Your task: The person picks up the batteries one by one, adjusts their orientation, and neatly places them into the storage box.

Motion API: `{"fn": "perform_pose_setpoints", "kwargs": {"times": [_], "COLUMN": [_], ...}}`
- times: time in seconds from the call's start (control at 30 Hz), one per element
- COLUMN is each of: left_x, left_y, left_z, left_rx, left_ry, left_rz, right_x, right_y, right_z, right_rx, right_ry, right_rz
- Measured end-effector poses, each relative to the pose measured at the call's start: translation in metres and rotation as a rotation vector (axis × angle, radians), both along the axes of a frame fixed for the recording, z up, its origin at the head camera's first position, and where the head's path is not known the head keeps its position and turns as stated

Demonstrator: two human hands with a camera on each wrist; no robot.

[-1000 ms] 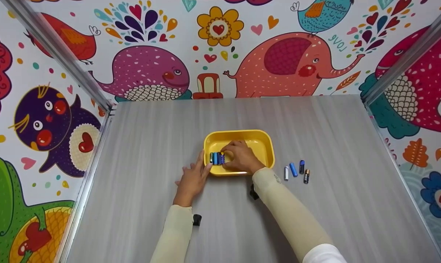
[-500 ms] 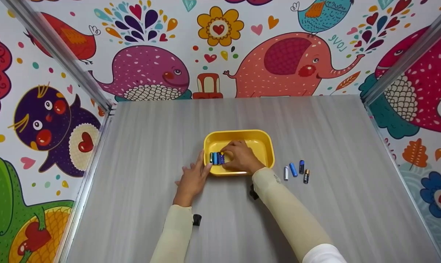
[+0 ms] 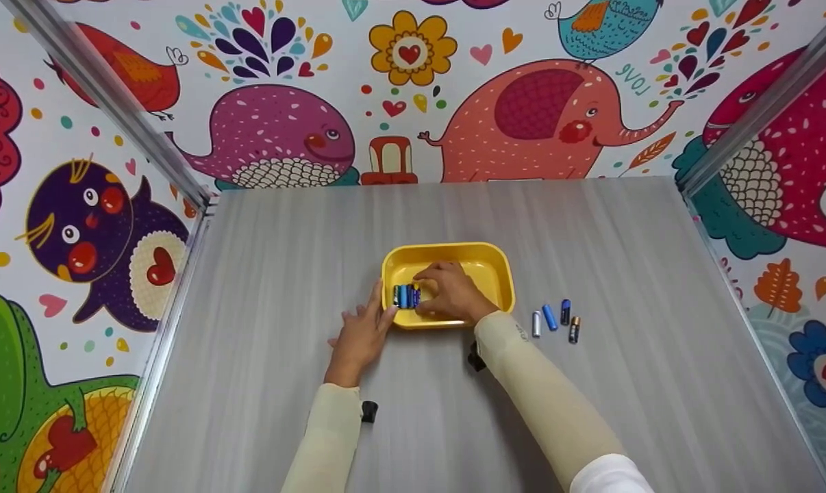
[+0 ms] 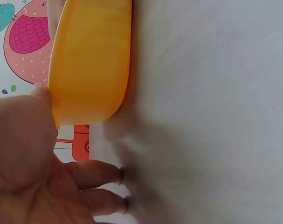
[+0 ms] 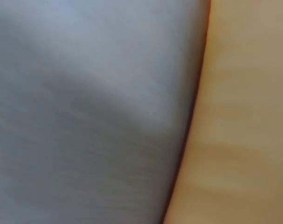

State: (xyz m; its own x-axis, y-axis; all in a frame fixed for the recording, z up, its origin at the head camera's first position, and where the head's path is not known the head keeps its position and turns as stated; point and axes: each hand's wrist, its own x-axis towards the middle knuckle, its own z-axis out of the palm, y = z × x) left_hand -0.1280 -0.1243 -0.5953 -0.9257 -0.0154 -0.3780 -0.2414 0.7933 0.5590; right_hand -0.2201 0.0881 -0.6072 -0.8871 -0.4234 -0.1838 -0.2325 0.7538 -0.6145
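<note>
Pinching the end battery (image 3: 415,296) with the curled right hand (image 3: 451,293), at the yellow tray's (image 3: 488,275) 9 o'clock; touching its 8 o'clock rim with the outstretched left hand (image 3: 359,335). Hardly shifted since a second ago. Leaving room toward the 2 o'clock edge, with four loose batteries (image 3: 550,318) outside at 4.

In the middle of the frame, your yellow tray (image 3: 492,277) looks like smooth, glossy plastic, light glinting along its lower rim. Right of it, you see a silver battery (image 3: 536,324) with a metallic sheen and a blue battery (image 3: 549,318) in a slick wrapper. Your grey tabletop (image 3: 283,274) has a streaked, wood-like grain, satin to matt. The posts (image 3: 105,89) at upper left and upper right look like brushed metal; your beige sleeves (image 3: 327,431) look like matt, smooth stretch cloth.
</note>
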Motion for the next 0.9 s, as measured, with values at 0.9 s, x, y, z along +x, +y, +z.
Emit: {"fn": "perform_pose_setpoints", "kwargs": {"times": [0.9], "left_x": [0.0], "left_y": [0.002], "left_z": [0.0], "left_rx": [-0.002], "left_ry": [-0.012], "left_rz": [0.015], "right_x": [0.012], "right_y": [0.061], "right_z": [0.098], "right_rx": [-0.195], "right_ry": [0.147], "right_rz": [-0.02]}}
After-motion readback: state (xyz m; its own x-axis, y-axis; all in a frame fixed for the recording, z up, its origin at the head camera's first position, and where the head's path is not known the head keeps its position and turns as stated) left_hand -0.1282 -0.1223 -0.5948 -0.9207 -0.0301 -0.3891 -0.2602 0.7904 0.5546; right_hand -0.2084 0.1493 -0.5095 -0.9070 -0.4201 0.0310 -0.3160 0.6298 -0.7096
